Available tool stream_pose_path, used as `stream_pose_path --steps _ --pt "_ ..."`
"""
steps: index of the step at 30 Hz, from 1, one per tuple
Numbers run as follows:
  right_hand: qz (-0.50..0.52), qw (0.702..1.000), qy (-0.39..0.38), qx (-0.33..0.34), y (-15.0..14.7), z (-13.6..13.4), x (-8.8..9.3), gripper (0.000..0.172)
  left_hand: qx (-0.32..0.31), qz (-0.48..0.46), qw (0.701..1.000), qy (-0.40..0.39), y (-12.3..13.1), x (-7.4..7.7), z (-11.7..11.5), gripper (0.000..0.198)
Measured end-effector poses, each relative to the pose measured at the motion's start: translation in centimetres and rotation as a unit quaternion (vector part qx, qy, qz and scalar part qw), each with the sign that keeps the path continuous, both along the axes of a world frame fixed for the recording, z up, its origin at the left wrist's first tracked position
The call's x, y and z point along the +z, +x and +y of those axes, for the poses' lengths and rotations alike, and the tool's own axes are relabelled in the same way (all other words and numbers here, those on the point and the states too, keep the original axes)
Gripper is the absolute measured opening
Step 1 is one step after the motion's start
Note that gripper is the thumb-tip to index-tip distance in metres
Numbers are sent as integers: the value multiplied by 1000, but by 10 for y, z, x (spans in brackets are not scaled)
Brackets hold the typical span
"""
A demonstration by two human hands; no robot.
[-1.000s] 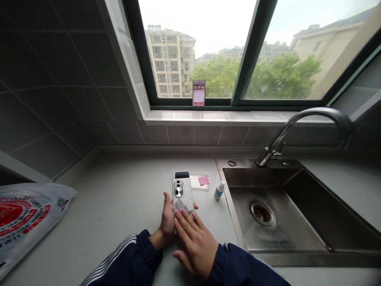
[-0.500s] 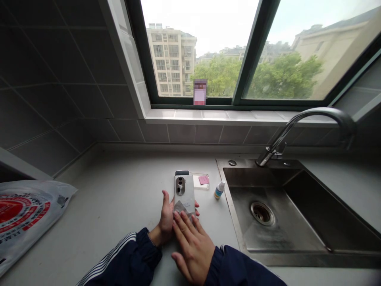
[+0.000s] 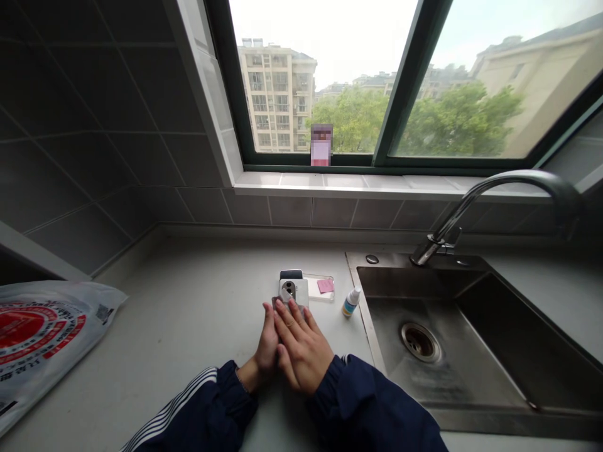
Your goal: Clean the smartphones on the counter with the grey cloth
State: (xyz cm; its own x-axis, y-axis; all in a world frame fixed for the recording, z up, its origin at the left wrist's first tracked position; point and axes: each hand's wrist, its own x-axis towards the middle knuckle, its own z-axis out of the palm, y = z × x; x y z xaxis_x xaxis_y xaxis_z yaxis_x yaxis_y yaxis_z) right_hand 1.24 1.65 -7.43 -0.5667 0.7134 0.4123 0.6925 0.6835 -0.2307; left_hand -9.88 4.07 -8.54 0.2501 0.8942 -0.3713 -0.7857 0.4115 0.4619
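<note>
A white smartphone (image 3: 301, 291) lies back up in my left hand (image 3: 266, 345), its lower part hidden by my hands. My left hand supports it from below and the left side, thumb raised along its edge. My right hand (image 3: 306, 348) lies flat over the phone's back, fingers together, pressing a small grey cloth (image 3: 276, 303) on it. A tip of the cloth stands up by the round camera lenses. Just beyond the phone are a dark flat slab (image 3: 291, 274) and a clear phone case (image 3: 313, 279) with a pink paper slip (image 3: 325, 286). A small spray bottle (image 3: 350, 302) stands to the right.
A steel sink (image 3: 372, 351) with a curved faucet (image 3: 466, 207) is on the right. A white plastic bag with red print (image 3: 51, 339) lies at the left on the pale counter (image 3: 198, 314). Behind is a window with a ledge (image 3: 343, 182).
My right hand has slid the cloth up the phone's back, away from me, toward the camera lenses. My left hand still supports the phone.
</note>
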Motion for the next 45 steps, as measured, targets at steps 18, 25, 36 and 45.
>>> stream_pose_path --steps 18,25,36,45 --pt "85 992 53 -82 -13 47 13 46 17 144 978 152 1 -25 7 70" --pt "109 988 49 -95 -12 56 15 42 -5 73 987 142 0 -16 5 67" --pt "132 980 39 -141 4 59 4 43 -15 8 997 72 0 -8 5 69" --pt "124 983 30 -129 13 33 -17 51 -54 -38 994 84 4 4 3 75"
